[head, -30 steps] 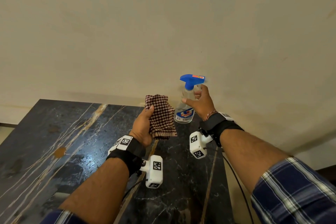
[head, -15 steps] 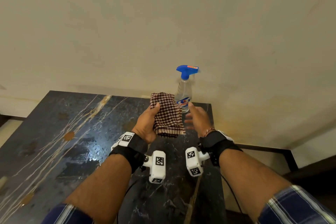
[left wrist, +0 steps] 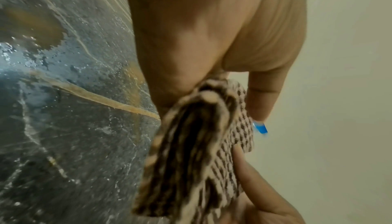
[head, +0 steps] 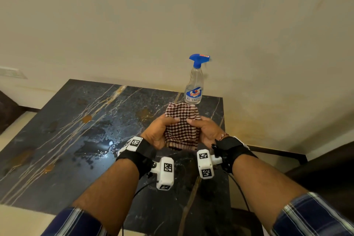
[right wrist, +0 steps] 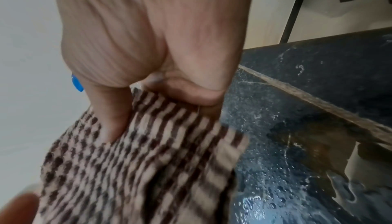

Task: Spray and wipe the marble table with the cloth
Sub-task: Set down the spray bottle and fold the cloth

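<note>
Both hands are gripping the cloth (head: pixel 182 128) right now, left hand (head: pixel 159 132) pinching its 9 o'clock edge and right hand (head: pixel 206 130) its 3 o'clock edge, thumbs lying on top and fingers curling underneath. It's hanging bunched between them, held up off the table (head: pixel 80 124), not touching the marble as far as I can tell. The wrist views are showing the same thing: fabric clamped in each fist, folds drooping down toward the wrists.

Bottle (head: pixel 194 82) is standing upright on the table at about 12 o'clock from the cloth, close to the wall (head: pixel 172 21), nobody touching it. Wet sheen and droplets are sitting on the marble at roughly 8 o'clock from the hands, so I'm guessing the spraying part is done and this is the bit where the cloth is getting sorted out before wiping.

Next move, I'd say: folding or flattening the cloth into a pad, dropping it onto the wet patch, and pressing down with a flat palm while sweeping. One hand is probably enough for that. Worth watching the bottle while sweeping toward 12 o'clock, since it looks tall and tippy.
</note>
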